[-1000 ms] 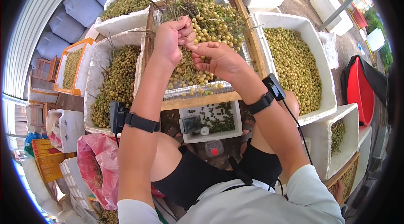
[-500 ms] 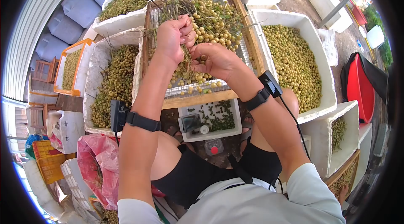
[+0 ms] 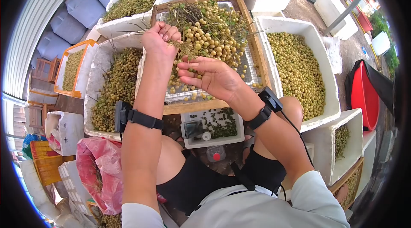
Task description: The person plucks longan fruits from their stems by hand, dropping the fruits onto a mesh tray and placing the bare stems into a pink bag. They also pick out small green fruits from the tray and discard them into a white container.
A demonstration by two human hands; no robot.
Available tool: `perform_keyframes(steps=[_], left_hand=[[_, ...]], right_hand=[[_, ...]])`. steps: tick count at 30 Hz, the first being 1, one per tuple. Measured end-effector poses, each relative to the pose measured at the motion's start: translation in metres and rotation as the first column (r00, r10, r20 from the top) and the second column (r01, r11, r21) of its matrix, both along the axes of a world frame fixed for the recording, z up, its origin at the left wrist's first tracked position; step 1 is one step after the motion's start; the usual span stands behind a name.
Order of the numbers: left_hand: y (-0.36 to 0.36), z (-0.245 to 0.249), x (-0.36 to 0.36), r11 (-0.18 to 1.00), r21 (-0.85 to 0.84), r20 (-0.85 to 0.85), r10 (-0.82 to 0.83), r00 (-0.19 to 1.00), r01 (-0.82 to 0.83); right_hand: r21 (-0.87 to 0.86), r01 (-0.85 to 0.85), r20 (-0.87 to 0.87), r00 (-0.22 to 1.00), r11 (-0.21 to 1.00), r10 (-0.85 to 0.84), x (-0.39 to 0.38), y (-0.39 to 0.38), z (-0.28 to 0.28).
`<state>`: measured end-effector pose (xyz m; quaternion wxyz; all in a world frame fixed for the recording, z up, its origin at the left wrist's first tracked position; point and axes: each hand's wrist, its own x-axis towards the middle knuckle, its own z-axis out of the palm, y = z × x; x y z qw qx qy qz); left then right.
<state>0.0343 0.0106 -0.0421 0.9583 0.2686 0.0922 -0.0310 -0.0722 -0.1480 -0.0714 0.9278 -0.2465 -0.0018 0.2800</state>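
My left hand (image 3: pixel 157 39) is closed around the stems of a fruit bunch (image 3: pixel 193 38), a twiggy cluster of small yellow-green round fruit held over a wooden-framed wire-mesh tray (image 3: pixel 255 51). My right hand (image 3: pixel 206 75) sits just below and right of the bunch, palm up, fingers spread and touching the hanging twigs. More stemmed fruit is heaped at the far end of the tray, and loose fruit lies on the mesh near its front edge. Both forearms wear black strapped devices.
White foam boxes of loose fruit flank the tray: one on the right (image 3: pixel 319 44), one on the left (image 3: pixel 97 67), another at the back left (image 3: pixel 128 5). Under the tray lies a small white box (image 3: pixel 239 130) with green bits. Red bag (image 3: pixel 96 172) lower left; red tub (image 3: pixel 366 91) right.
My left hand has moved left and up, lifting the bunch. My right hand has dropped lower and opened out under the twigs.
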Motion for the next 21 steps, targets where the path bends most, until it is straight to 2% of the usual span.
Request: perform_keyframes(steps=[3, 6, 8, 10, 13, 16, 17, 19, 20, 21], left_hand=[[-0.007, 0.007, -0.006, 0.998, 0.068, -0.007, 0.016, 1.000, -0.015], [-0.002, 0.002, -0.002, 0.998, 0.010, 0.033, -0.058, 0.998, 0.058], [0.002, -0.001, 0.004, 0.998, 0.002, 0.008, -0.062, 0.998, 0.062], [0.014, -0.018, 0.017, 0.994, 0.026, 0.035, -0.104, 0.994, 0.103], [0.014, -0.023, 0.018, 0.982, 0.163, 0.021, -0.101, 0.995, 0.096], [0.005, -0.017, 0.011, 0.983, 0.154, 0.052, -0.113, 0.992, 0.104], [0.001, -0.013, 0.006, 0.984, 0.157, -0.001, -0.082, 0.997, 0.081], [0.018, -0.029, 0.024, 0.992, 0.067, 0.041, -0.106, 0.994, 0.103], [0.019, -0.036, 0.030, 0.992, 0.024, 0.059, -0.127, 0.990, 0.126], [0.015, -0.026, 0.024, 0.997, 0.033, 0.060, -0.077, 0.995, 0.075]], right_hand=[[-0.032, 0.050, -0.048, 0.998, 0.998, -0.052, 0.004, -0.005, 0.001], [-0.120, 0.048, 0.009, 0.999, 0.992, -0.048, 0.007, -0.009, -0.006], [-0.145, 0.017, -0.025, 0.999, 0.989, -0.021, 0.005, -0.012, 0.000], [-0.109, -0.013, -0.032, 0.999, 0.994, 0.010, 0.003, -0.015, 0.002], [-0.134, -0.050, -0.060, 0.997, 0.990, 0.042, 0.001, -0.016, 0.004], [-0.127, -0.039, -0.136, 0.991, 0.991, 0.021, -0.002, -0.015, 0.005], [-0.118, -0.034, -0.151, 0.988, 0.992, 0.016, -0.002, -0.014, 0.000], [-0.115, -0.013, -0.194, 0.981, 0.993, -0.010, -0.002, -0.015, -0.009], [-0.124, 0.022, -0.175, 0.984, 0.992, -0.044, -0.008, -0.024, -0.007], [-0.130, 0.064, -0.155, 0.984, 0.989, -0.084, -0.015, -0.037, -0.002]])
